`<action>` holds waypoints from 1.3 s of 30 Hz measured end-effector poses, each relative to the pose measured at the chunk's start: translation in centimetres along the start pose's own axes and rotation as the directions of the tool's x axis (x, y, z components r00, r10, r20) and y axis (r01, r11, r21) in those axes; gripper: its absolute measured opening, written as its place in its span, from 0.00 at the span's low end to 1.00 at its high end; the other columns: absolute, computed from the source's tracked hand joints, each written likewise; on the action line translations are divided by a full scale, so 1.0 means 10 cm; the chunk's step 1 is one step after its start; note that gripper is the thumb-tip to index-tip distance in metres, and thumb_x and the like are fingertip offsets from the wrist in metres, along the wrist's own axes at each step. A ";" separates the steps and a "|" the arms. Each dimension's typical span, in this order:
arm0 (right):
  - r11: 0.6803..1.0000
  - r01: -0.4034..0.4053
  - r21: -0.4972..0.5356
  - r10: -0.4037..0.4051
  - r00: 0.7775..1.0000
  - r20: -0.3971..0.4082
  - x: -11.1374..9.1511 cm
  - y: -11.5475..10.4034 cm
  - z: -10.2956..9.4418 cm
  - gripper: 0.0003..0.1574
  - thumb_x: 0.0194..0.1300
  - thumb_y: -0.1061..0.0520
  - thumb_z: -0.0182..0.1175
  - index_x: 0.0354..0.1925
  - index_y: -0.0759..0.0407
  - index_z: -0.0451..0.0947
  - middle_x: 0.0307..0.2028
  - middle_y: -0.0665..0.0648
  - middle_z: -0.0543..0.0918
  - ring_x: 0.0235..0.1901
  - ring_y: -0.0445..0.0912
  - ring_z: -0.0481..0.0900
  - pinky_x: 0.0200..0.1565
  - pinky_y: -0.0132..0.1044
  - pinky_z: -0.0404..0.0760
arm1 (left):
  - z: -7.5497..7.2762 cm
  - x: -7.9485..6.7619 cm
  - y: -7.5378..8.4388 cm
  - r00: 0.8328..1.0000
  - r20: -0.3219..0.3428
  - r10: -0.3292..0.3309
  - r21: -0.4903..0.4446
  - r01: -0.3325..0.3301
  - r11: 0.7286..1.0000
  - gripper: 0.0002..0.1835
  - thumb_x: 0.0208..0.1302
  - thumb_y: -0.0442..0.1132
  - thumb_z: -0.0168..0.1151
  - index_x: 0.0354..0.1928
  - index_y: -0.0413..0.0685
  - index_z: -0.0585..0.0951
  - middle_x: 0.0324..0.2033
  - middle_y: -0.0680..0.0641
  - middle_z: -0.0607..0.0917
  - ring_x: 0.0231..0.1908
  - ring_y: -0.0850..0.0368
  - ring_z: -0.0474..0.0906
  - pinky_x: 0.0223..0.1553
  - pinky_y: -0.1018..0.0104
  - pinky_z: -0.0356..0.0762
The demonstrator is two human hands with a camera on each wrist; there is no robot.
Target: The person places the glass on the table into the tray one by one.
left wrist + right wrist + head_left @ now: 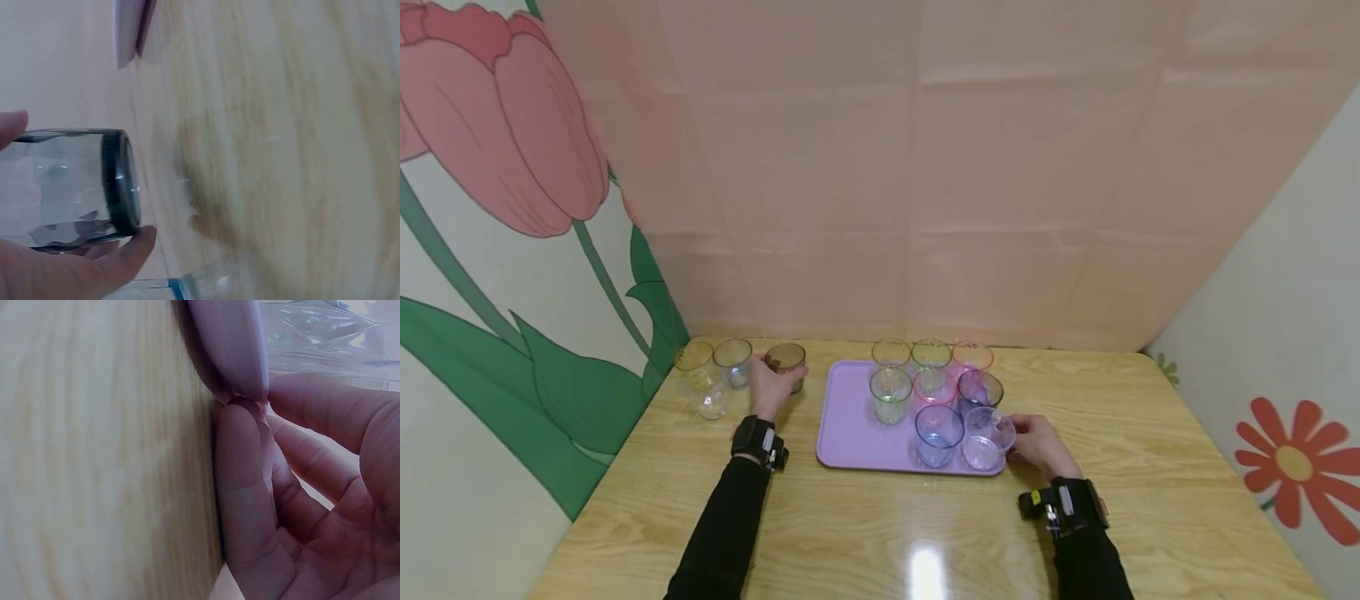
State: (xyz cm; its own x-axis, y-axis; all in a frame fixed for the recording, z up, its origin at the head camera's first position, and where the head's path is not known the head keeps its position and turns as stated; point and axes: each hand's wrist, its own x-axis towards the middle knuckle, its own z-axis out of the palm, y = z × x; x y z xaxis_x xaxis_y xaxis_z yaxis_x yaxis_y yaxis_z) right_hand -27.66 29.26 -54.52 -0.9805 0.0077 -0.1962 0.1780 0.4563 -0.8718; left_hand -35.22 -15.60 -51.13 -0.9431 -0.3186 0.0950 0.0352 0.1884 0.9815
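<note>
We are holding a brown glass [785,358] left of the tray [848,417] in our curled left hand [770,388] and pinching the tray's edge with our right hand [1042,442]. Eight glasses [935,387] are standing on it; other glasses [732,357] are apparently remaining to its left.

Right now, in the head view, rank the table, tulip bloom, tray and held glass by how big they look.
Largest to smallest:
table
tulip bloom
tray
held glass, partly covered by the left hand

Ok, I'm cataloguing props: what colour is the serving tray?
The serving tray is light purple, clearest in the head view.
</note>
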 end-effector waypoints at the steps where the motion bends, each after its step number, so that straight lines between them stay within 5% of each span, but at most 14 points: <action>1: 1.000 -0.004 0.003 0.004 1.000 -0.003 0.00 0.00 0.00 0.19 0.67 0.62 0.59 0.52 0.73 0.78 0.37 0.60 0.84 0.32 0.42 0.79 0.35 0.36 0.83 | -0.01 -0.01 0.00 1.000 -0.004 0.009 -0.014 -0.009 1.000 0.44 0.50 0.39 0.77 0.62 0.35 0.58 0.55 0.32 0.68 0.52 0.43 0.67 0.51 0.55 0.68; 5: 1.000 -0.001 -0.006 0.001 1.000 0.005 -0.01 0.00 0.00 0.20 0.68 0.60 0.58 0.53 0.74 0.77 0.37 0.60 0.84 0.32 0.42 0.79 0.35 0.37 0.83 | -0.03 -0.05 -0.02 0.998 -0.003 0.055 -0.046 -0.055 0.997 0.44 0.51 0.39 0.76 0.65 0.40 0.60 0.52 0.34 0.69 0.49 0.44 0.67 0.49 0.57 0.66; 13: 1.000 -0.009 0.005 0.008 1.000 0.002 -0.01 0.00 0.00 0.18 0.68 0.63 0.57 0.52 0.73 0.78 0.36 0.59 0.84 0.31 0.42 0.79 0.34 0.37 0.83 | -0.04 -0.09 -0.03 0.988 0.028 0.154 0.035 -0.155 0.987 0.41 0.48 0.41 0.78 0.63 0.45 0.67 0.49 0.41 0.70 0.48 0.49 0.68 0.48 0.59 0.67; 21: 1.000 -0.018 0.011 0.018 1.000 0.002 0.00 0.02 0.01 0.19 0.66 0.63 0.58 0.53 0.73 0.77 0.38 0.60 0.84 0.32 0.42 0.79 0.34 0.36 0.83 | -0.06 -0.26 0.03 0.984 0.125 0.129 -0.173 -0.107 0.979 0.42 0.50 0.32 0.76 0.65 0.36 0.62 0.55 0.34 0.76 0.56 0.39 0.75 0.58 0.46 0.74; 30: 1.000 -0.016 0.010 0.016 1.000 0.005 0.01 0.03 0.00 0.19 0.68 0.63 0.56 0.53 0.73 0.77 0.38 0.60 0.84 0.31 0.42 0.80 0.34 0.36 0.83 | -0.05 -0.42 0.10 0.967 0.213 0.141 -0.088 -0.124 0.988 0.43 0.51 0.32 0.75 0.67 0.37 0.62 0.57 0.31 0.77 0.58 0.38 0.76 0.56 0.48 0.76; 39: 1.000 -0.006 -0.003 0.006 1.000 0.008 0.01 0.01 -0.01 0.20 0.68 0.63 0.57 0.55 0.73 0.76 0.40 0.61 0.84 0.32 0.43 0.80 0.35 0.37 0.84 | 0.04 -0.53 0.15 0.949 0.220 0.224 -0.088 -0.209 0.974 0.42 0.46 0.36 0.79 0.63 0.43 0.67 0.52 0.36 0.80 0.53 0.43 0.78 0.53 0.48 0.78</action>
State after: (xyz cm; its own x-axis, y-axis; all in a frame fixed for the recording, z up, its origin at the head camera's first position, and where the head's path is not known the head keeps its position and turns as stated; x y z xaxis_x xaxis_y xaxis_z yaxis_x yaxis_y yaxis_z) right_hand -27.70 29.36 -54.59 -0.9788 0.0036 -0.2049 0.1836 0.4591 -0.8692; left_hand -30.29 -13.24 -50.25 -0.9603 -0.0559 0.2735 0.2608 0.1688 0.9505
